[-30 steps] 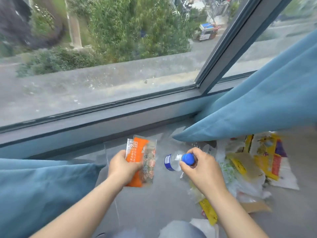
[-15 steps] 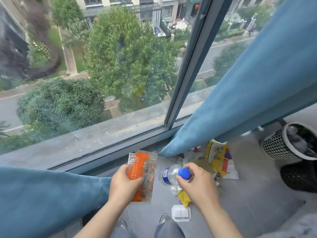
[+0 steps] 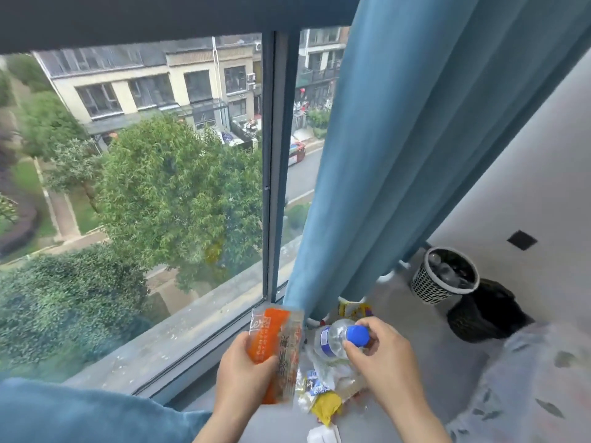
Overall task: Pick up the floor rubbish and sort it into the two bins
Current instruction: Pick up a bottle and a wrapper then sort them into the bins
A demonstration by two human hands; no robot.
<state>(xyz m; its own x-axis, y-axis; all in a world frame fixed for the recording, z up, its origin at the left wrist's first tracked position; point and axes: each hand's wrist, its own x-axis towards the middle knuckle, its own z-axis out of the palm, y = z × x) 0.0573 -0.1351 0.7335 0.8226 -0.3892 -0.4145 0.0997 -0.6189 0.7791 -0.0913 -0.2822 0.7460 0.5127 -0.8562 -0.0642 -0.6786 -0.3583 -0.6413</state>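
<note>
My left hand (image 3: 241, 370) grips an orange snack wrapper (image 3: 277, 346) held upright in front of the window. My right hand (image 3: 382, 356) holds a clear plastic bottle (image 3: 331, 338) by its blue cap (image 3: 357, 335). Under both hands a heap of wrappers and plastic bags (image 3: 323, 388) lies on the grey floor. A white mesh bin (image 3: 443, 278) with bottles in it stands at the right by the wall. A black bin (image 3: 483, 313) stands just in front of it.
A blue curtain (image 3: 399, 155) hangs from the top down to the floor beside the rubbish. A second blue curtain fold (image 3: 80, 414) fills the lower left. The big window (image 3: 160, 187) runs along the left. A pale patterned cloth (image 3: 527, 378) lies at the lower right.
The view has swung up and to the right as I rise, so both bins stand fully in sight. Both hands keep their hold on the wrapper and the bottle.
</note>
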